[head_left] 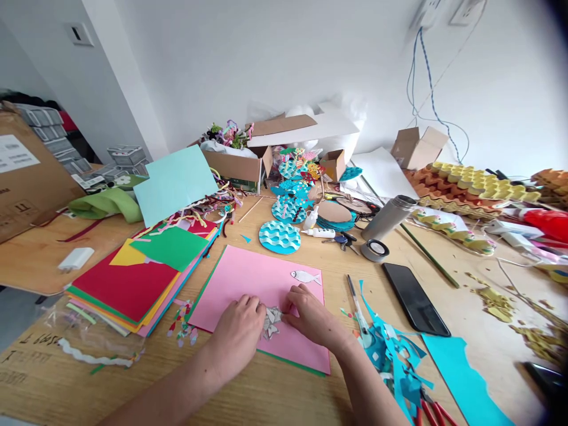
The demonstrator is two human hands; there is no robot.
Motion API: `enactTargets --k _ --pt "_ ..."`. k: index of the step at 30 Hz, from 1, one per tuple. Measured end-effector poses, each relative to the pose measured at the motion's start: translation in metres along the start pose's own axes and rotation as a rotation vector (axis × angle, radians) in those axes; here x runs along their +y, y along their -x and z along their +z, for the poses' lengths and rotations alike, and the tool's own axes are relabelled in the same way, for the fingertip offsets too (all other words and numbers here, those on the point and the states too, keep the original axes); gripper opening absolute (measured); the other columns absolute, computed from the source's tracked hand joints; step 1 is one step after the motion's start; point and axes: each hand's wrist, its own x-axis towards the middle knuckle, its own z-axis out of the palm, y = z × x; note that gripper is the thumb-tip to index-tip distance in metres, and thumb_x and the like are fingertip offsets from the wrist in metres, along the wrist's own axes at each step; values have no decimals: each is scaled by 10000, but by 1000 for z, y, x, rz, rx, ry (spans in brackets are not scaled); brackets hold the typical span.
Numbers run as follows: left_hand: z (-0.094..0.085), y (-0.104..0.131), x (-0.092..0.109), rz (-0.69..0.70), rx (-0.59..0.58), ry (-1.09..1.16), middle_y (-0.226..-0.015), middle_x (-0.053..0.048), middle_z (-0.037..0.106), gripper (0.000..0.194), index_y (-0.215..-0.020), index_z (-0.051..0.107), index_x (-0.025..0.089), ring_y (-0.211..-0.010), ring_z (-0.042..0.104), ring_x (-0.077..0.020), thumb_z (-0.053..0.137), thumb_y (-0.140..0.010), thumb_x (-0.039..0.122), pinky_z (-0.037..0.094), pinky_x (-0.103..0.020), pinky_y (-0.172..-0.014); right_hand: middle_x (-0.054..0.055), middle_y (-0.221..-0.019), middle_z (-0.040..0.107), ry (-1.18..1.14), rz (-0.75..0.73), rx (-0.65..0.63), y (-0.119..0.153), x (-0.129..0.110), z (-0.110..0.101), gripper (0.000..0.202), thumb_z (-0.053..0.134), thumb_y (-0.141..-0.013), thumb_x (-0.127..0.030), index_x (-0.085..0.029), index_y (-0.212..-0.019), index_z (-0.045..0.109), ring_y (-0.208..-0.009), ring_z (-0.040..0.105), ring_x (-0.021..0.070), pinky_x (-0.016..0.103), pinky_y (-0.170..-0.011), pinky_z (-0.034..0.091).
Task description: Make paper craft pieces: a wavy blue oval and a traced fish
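Note:
A pink sheet of paper [257, 269] lies on the wooden table with green edges showing beneath it. Small grey-and-white paper cut-outs [271, 324] sit near its middle, between my two hands. My left hand [241, 325] has its fingers curled and its fingertips on the left side of these cut-outs. From the right, my right hand [307, 310] pinches their other edge between thumb and fingers. What is drawn on the cut-outs is partly hidden. Above my right hand, a white paper fish [306, 277] lies flat near the sheet's upper right corner.
Coloured paper [133, 284] is stacked on the left. To the right are a pen [352, 290], blue paper scraps [394, 355], red-handled scissors [430, 408] and a black phone [416, 299]. Behind the sheet stand a wavy blue disc [279, 236], a grey flask [390, 218] and cardboard boxes [235, 165].

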Motion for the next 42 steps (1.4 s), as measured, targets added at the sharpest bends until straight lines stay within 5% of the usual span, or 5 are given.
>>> enactTargets --k 15,22,33,38,42 --pt "8 0 -6 -69 90 288 -1016 -46 558 188 -952 557 200 -1006 479 -223 573 -782 122 406 -341 -863 1 -771 598 -232 16 -15 2 1 -1 71 579 -762 -116 -183 -785 572 -713 515 140 240 -636 393" --pt "12 -4 -10 -73 128 308 -984 -45 572 161 -905 539 181 -969 497 -209 517 -782 80 417 -336 -845 74 -915 582 98 -22 60 -1 -19 17 297 749 -698 -371 -168 -840 584 -870 477 227 318 -735 389" --pt "6 6 -22 -75 275 446 -1128 -48 599 404 -1163 507 217 -1070 531 -199 526 -778 94 433 -357 -941 -7 -752 576 -140 117 -53 -7 -32 25 198 650 -685 -127 -191 -784 492 -663 471 136 236 -579 325" --pt "5 7 -32 -99 455 527 -1113 -65 615 388 -1204 476 210 -1047 571 -194 491 -826 125 479 -372 -917 37 -878 605 -86 41 119 -7 -33 22 269 537 -739 -50 -181 -974 530 -825 522 171 250 -696 368" --pt "17 6 -35 -76 572 527 -1104 -79 616 347 -1203 457 201 -1047 578 -194 455 -861 144 493 -375 -911 70 -933 623 50 1 77 -8 -35 25 220 492 -769 -56 -178 -938 560 -892 532 200 273 -764 374"
